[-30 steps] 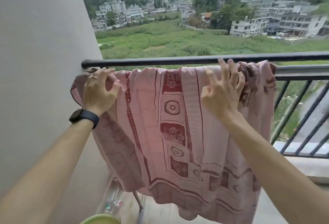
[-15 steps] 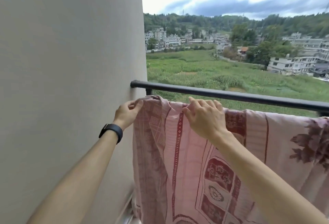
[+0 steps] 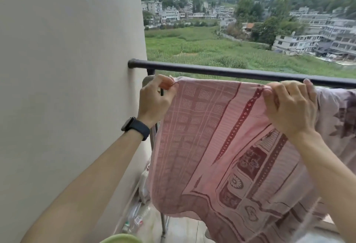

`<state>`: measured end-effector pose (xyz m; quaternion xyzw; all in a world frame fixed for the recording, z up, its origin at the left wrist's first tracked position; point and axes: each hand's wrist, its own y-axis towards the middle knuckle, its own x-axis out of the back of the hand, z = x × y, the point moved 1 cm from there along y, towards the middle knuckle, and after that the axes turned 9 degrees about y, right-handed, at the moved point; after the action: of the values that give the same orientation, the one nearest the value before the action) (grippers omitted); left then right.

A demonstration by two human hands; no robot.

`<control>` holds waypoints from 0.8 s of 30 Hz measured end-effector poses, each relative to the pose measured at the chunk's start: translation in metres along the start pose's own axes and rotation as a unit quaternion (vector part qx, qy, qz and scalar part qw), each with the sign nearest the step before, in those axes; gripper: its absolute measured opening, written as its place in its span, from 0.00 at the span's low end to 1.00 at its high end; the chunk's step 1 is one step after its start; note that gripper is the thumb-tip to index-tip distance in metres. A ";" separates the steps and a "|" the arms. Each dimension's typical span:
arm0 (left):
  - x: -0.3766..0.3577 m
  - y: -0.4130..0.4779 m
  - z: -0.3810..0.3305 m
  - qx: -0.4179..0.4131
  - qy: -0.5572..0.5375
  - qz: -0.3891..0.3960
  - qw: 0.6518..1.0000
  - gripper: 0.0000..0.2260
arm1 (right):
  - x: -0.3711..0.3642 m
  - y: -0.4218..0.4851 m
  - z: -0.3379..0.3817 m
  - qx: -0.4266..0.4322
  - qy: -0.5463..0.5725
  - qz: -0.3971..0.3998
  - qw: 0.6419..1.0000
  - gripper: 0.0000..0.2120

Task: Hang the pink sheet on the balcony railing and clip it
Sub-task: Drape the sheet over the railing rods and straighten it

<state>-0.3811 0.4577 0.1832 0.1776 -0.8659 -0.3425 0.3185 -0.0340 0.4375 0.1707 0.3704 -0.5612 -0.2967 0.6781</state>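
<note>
Cloth first: the pink sheet (image 3: 221, 146) hangs just below the top bar of the balcony railing (image 3: 231, 72). Its upper edge is stretched left to right along that bar and the rest falls toward the floor. It is thin and woven, with a pale grid of small squares on the left and maroon dotted bands and flower panels toward the right. My left hand (image 3: 156, 100) pinches the top corner near the plain grey wall (image 3: 67, 69). My right hand (image 3: 290, 107) curls over the upper edge and grips it. Past that hand the fabric bunches. The bar is a dark, smooth, round tube.
</note>
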 end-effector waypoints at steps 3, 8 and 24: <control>-0.006 -0.018 0.015 0.102 -0.071 0.017 0.992 0.06 | 0.001 -0.011 -0.003 -0.022 0.006 -0.013 1.000 0.23; -0.005 -0.022 0.041 0.340 -0.215 0.190 0.896 0.23 | 0.000 -0.033 -0.010 -0.145 0.010 -0.089 0.985 0.25; 0.006 -0.054 0.056 0.272 -0.051 -0.130 0.952 0.14 | -0.007 -0.059 -0.024 -0.096 0.010 -0.092 0.991 0.34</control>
<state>-0.4182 0.4432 0.1160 0.3510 -0.9107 -0.1411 0.1660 -0.0106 0.4147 0.1152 0.3569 -0.4870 -0.4066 0.6857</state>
